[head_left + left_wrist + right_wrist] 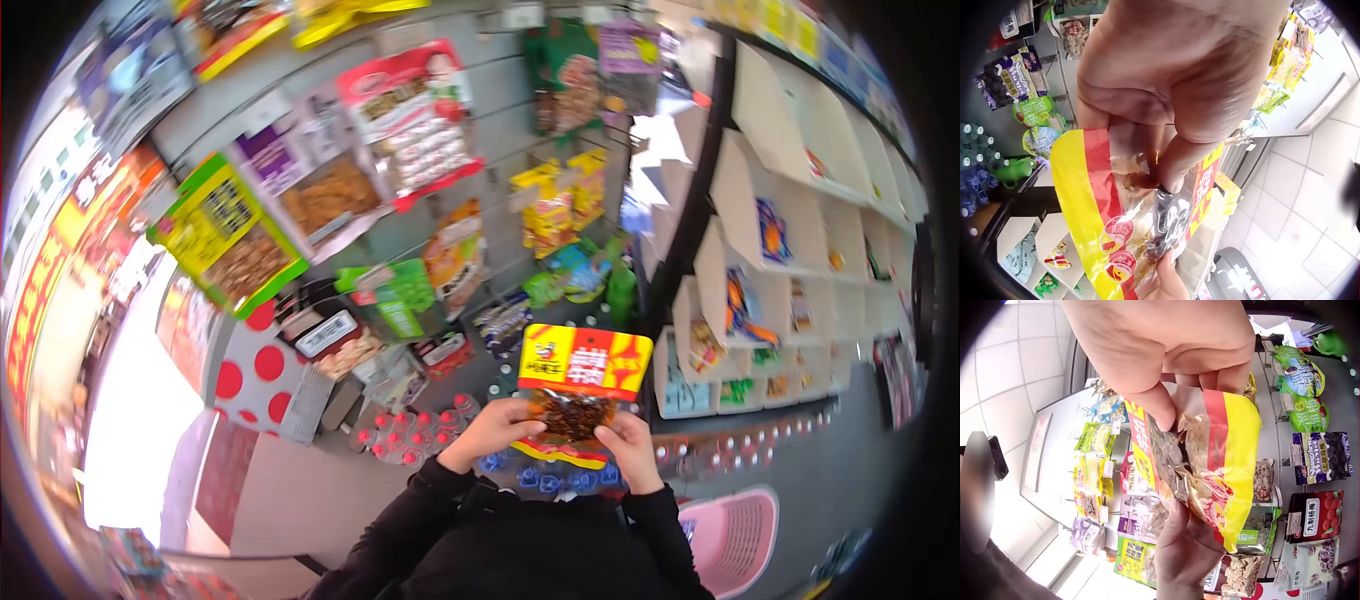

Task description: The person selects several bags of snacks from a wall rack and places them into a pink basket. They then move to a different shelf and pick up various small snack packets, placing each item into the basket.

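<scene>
A red and yellow snack bag with a clear window over dark contents [575, 405] is held upright before the chest in the head view. The left hand [497, 432] pinches its left edge, thumb on the front; the right hand [632, 450] pinches the right edge likewise. In the left wrist view, the left hand [1179, 69] grips the bag [1094, 206] with its thumb over the window and the other fingers behind. The right wrist view has the right hand [1172, 344] gripping the bag [1235, 469] the same way.
Hanging snack bags [415, 125] cover the wall rack ahead. White shelf bins [790, 190] stand at the right, a pink basket [735, 540] at the lower right. Red-capped bottles [415, 435] stand low behind the hands, a polka-dot panel [262, 375] to the left.
</scene>
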{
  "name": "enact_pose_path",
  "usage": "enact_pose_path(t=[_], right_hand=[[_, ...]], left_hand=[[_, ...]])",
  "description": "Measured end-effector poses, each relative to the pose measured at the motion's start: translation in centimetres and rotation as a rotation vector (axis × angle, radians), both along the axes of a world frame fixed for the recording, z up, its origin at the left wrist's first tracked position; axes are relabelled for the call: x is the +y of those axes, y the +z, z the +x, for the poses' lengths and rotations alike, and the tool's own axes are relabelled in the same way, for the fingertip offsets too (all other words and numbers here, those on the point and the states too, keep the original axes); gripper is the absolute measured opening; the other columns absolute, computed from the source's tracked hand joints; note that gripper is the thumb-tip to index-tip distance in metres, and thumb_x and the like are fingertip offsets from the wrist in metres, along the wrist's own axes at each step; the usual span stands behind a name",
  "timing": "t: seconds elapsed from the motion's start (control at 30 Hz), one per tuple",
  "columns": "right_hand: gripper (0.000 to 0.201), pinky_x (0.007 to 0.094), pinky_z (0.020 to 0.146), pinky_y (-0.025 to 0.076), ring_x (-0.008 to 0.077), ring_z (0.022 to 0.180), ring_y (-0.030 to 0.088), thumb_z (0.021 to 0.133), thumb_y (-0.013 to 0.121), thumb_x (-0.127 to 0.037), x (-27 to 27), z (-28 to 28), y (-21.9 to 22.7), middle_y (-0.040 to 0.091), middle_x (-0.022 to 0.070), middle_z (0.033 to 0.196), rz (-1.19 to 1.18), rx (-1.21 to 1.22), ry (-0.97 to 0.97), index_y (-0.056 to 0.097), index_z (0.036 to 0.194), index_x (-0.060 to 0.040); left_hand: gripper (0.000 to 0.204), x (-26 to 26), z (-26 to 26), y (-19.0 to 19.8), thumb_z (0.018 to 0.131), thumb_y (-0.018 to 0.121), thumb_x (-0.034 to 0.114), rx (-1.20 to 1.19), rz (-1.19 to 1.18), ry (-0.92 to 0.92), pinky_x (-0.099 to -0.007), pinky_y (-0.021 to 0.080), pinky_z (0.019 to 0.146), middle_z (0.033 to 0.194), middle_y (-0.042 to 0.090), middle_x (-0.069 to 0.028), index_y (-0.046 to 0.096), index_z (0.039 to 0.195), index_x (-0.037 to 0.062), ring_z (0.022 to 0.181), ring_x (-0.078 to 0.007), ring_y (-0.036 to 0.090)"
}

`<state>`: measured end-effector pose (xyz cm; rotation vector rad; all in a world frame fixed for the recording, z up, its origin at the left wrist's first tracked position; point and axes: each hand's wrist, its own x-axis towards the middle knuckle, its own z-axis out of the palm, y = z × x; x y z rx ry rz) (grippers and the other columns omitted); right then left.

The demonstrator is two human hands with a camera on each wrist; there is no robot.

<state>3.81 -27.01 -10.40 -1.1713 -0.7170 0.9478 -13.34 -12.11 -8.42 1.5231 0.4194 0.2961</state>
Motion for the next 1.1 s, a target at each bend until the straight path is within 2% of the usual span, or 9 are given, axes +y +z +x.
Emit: enact_pose_path(t=[0.03, 0.1, 0.23, 0.5, 0.6, 0.7, 0.83, 0.97, 1.1], right_hand=[[0.007, 0.0175, 0.056, 0.036, 0.0026, 0.063, 0.044, 0.075, 0.056, -0.001, 0.1, -0.4, 1.4, 0.048, -0.0037, 0.066, -0.003, 0.023, 0.004, 0.050, 0.074, -0.0011], [0.014, 0.0172, 0.054, 0.032, 0.0013, 0.059, 0.039, 0.074, 0.056, 0.001, 0.3, -0.1, 0.2, 0.042, -0.0058, 0.062, 0.029, 0.023, 0.011, 0.045, 0.067, -0.0044], [0.015, 0.0168, 0.054, 0.031, 0.0013, 0.058, 0.039, 0.074, 0.056, 0.001, 1.0, -0.5, 0.6, 0.042, -0.0055, 0.061, 0.051, 0.002, 0.069, 0.045, 0.067, -0.0053], [0.019, 0.0168, 0.053, 0.029, 0.0014, 0.057, 0.036, 0.075, 0.056, 0.001, 2.4, -2.1, 1.0, 0.037, -0.0059, 0.059, -0.033, -0.014, 0.153, 0.041, 0.065, -0.0070], [0.019, 0.0167, 0.052, 0.029, 0.0013, 0.057, 0.035, 0.075, 0.055, 0.001, 3.1, -2.9, 1.0, 0.037, -0.0063, 0.061, -0.018, -0.029, 0.204, 0.042, 0.065, -0.0069], [0.016, 0.0169, 0.053, 0.029, 0.0012, 0.059, 0.035, 0.075, 0.055, 0.000, 3.7, -3.7, 1.1, 0.035, -0.0069, 0.063, -0.023, -0.064, 0.260, 0.041, 0.069, -0.0061], [0.006, 0.0162, 0.056, 0.033, 0.0017, 0.063, 0.042, 0.077, 0.054, -0.002, 4.5, -5.0, 1.3, 0.048, -0.0045, 0.071, -0.071, -0.017, 0.316, 0.050, 0.081, -0.0032], [0.015, 0.0174, 0.060, 0.040, 0.0039, 0.071, 0.051, 0.080, 0.052, -0.005, 4.4, -6.4, -0.4, 0.056, 0.0001, 0.083, -0.139, 0.151, 0.344, 0.052, 0.094, -0.0008], [0.008, 0.0169, 0.059, 0.040, 0.0038, 0.068, 0.050, 0.080, 0.052, -0.006, 3.2, -6.9, -2.7, 0.055, -0.0011, 0.078, -0.286, 0.212, 0.359, 0.052, 0.087, -0.0022]], left_hand=[[0.024, 0.2, -0.2, -0.2, 0.078, 0.055, 0.005, 0.015, 0.049, -0.010, -0.0230, 0.043, 0.071, 0.091, 0.058, -0.0065, 0.050, 0.099, -0.0048, 0.082, -0.0092, 0.053], [0.024, -0.1, -0.4, 0.1, 0.078, 0.055, 0.005, -0.029, 0.004, 0.037, -0.0231, 0.043, 0.070, 0.090, 0.058, -0.0058, 0.050, 0.099, -0.0046, 0.081, -0.0088, 0.053], [0.023, -0.5, -1.5, 1.7, 0.078, 0.054, 0.005, -0.067, -0.024, 0.022, -0.0232, 0.044, 0.069, 0.088, 0.058, -0.0038, 0.050, 0.099, -0.0039, 0.078, -0.0078, 0.052], [0.019, -0.9, -4.5, 0.6, 0.078, 0.054, 0.005, -0.139, -0.056, 0.124, -0.0216, 0.042, 0.070, 0.086, 0.057, -0.0004, 0.052, 0.096, -0.0028, 0.078, -0.0053, 0.050], [0.019, -1.0, -5.6, -0.2, 0.078, 0.054, 0.003, -0.116, 0.033, 0.189, -0.0216, 0.042, 0.071, 0.087, 0.057, -0.0004, 0.052, 0.096, -0.0032, 0.079, -0.0053, 0.050], [0.019, -1.4, -7.0, 0.0, 0.079, 0.052, 0.002, -0.221, -0.141, 0.225, -0.0210, 0.043, 0.070, 0.089, 0.058, -0.0033, 0.050, 0.097, -0.0047, 0.080, -0.0064, 0.052], [0.018, -1.6, -8.5, 0.4, 0.080, 0.051, 0.003, -0.170, -0.175, 0.290, -0.0231, 0.045, 0.067, 0.085, 0.058, -0.0053, 0.049, 0.096, -0.0051, 0.076, -0.0090, 0.055], [0.018, -2.4, -9.3, -1.7, 0.080, 0.051, 0.003, -0.160, -0.263, 0.361, -0.0234, 0.045, 0.066, 0.083, 0.057, -0.0053, 0.049, 0.096, -0.0050, 0.075, -0.0087, 0.054], [0.018, -3.3, -10.0, -4.1, 0.079, 0.053, 0.005, -0.019, -0.365, 0.408, -0.0227, 0.043, 0.064, 0.083, 0.056, -0.0038, 0.051, 0.094, -0.0049, 0.073, -0.0074, 0.052]])
